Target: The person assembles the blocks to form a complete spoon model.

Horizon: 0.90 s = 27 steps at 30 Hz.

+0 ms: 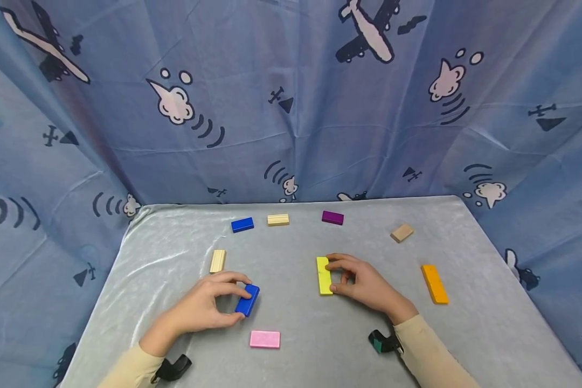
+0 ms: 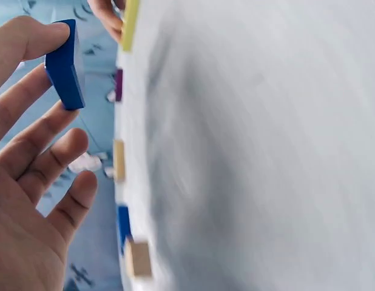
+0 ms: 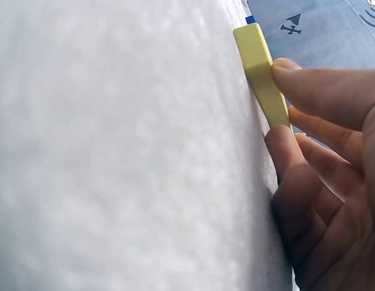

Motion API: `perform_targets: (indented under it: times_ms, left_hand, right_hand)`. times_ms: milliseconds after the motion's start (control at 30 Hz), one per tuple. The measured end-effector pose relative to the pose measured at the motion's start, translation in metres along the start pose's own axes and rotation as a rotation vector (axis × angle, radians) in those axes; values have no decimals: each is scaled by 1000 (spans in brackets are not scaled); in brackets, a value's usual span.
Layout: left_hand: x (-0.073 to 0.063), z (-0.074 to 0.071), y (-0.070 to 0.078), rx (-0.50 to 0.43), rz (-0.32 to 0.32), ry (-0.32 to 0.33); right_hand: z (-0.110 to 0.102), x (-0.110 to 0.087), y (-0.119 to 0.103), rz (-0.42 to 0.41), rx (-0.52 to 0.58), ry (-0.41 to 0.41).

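My left hand (image 1: 205,303) pinches a blue rectangular block (image 1: 248,300) between thumb and fingertips. In the left wrist view that same blue block (image 2: 66,66) is tilted and held off the cloth, while the other fingers are spread below it. At the middle of the table my right hand (image 1: 364,284) grips a long yellow block (image 1: 324,276), thumb on its near end and a finger near its far end. The right wrist view has the yellow block (image 3: 263,70) low, close to the cloth. A pink block (image 1: 265,339) lies flat nearest the person, just right of the left hand.
Around the grey cloth-covered table (image 1: 291,312) lie a striped wooden block (image 1: 217,261), another striped one (image 1: 278,220), a second blue block (image 1: 242,225), a purple block (image 1: 332,217), a tan block (image 1: 402,233) and an orange block (image 1: 435,284). A blue patterned curtain (image 1: 252,108) hangs behind.
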<state>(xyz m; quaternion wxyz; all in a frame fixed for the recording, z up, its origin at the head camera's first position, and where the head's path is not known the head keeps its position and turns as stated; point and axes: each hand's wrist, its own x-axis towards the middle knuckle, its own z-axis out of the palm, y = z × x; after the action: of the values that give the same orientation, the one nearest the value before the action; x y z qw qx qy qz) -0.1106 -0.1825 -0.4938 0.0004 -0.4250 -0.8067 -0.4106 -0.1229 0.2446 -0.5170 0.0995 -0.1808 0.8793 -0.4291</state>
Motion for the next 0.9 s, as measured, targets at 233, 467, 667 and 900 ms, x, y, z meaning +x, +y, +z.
perform_targets:
  times_ms: [233,467,667,900]
  left_hand:
    - [28,30,29,-6,6,12]
    - [52,67,51,-17,-12,-21]
    - [67,94,66,38,-26,0]
    - [74,119,68,149,-27,39]
  right_hand:
    - [1,0,4,5,-4,7]
    - [2,0,4,11,-16,20]
    - [3,1,3,-10,-23,34]
    - [4,1,5,-22,-33,43]
